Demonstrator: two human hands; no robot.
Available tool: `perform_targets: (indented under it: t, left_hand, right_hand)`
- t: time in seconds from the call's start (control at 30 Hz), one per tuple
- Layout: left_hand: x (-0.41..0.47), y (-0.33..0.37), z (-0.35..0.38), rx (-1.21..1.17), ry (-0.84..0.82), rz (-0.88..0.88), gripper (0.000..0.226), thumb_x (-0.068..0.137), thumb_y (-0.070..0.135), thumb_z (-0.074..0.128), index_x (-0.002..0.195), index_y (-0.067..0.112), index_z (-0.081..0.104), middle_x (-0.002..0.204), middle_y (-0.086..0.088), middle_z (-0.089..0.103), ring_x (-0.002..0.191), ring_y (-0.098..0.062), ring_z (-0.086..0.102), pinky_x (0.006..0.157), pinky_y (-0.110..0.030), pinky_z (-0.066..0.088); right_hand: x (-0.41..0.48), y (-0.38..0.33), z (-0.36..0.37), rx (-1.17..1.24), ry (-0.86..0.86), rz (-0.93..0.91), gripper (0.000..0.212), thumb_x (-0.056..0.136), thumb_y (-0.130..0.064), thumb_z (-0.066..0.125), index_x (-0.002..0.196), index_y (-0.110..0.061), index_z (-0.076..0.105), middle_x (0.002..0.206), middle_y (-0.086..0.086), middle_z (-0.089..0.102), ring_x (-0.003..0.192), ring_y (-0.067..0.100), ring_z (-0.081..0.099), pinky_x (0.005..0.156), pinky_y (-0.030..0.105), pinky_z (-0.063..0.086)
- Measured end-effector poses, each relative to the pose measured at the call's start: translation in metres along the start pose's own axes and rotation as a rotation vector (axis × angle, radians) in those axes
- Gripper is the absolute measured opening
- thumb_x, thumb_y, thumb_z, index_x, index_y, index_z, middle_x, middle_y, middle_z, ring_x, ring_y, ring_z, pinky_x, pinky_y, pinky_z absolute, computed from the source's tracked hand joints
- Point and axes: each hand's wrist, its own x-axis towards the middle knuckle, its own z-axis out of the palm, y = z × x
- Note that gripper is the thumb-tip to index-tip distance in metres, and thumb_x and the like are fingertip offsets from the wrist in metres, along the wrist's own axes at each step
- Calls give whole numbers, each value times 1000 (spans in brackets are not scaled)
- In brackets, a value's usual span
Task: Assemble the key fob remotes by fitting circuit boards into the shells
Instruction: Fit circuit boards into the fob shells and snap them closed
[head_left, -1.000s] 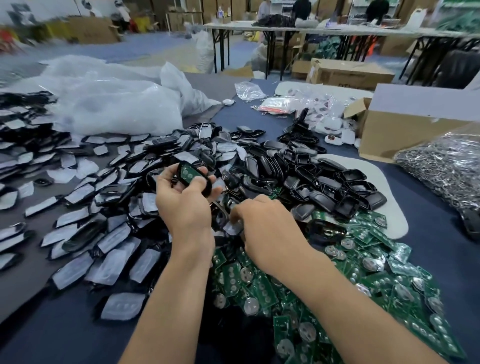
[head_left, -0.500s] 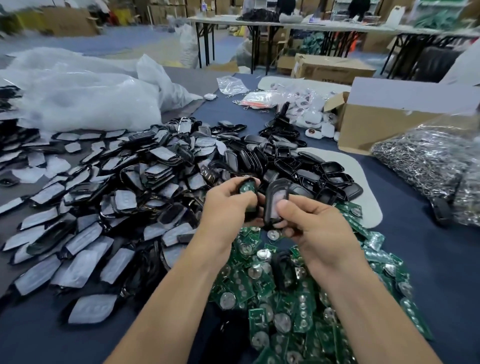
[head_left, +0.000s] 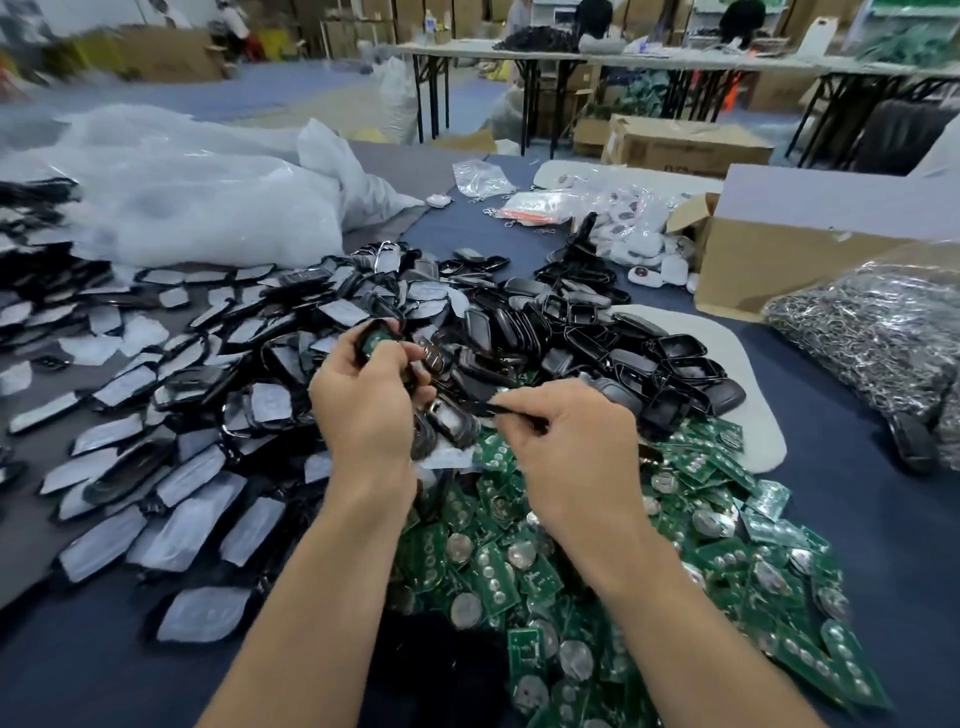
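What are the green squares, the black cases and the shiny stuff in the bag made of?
The green squares look like stiff circuit board, glossy green with silver metal dots and discs. The black cases look like hard plastic, smooth with bright glints. The shiny stuff looks like metal, silvery and tangled; probably rings.

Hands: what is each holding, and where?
Left hand grips a board-fitted shell by its lower end; right hand pinches a black shell piece by its edge.

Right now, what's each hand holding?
Left hand: grips black plastic shell with green circuit board in it.
Right hand: pinches thin black plastic shell piece.
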Motion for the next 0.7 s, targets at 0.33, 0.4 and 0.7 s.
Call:
perform_targets:
  t: [0.33,0.4,0.7]
  left_hand:
    - [20,5,-22,-173,268,-17,20,96,4,53,87,16,65,57,9,64,46,-9,52,43,-20,43]
    - [22,6,-21,-181,284,-19,19,95,4,54,87,17,66,58,8,64,47,-10,53,44,-21,44]
    - [37,16,-37,-306,418,94,21,89,-1,48,84,11,65,56,2,63,44,-16,51,41,-24,39]
  right_hand:
    - [33,-29,21,-197,-470,-191,24,95,-40,64,92,-27,83,85,-6,80,70,11,71,86,29,55]
    - [39,-37,22,-137,-352,-151,23,95,-28,61,85,-23,81,67,-6,74,54,10,63,65,27,56]
    - [58,-65,65,-126,-630,-245,38,81,1,66,96,-28,85,86,-7,78,59,-2,53,77,19,53]
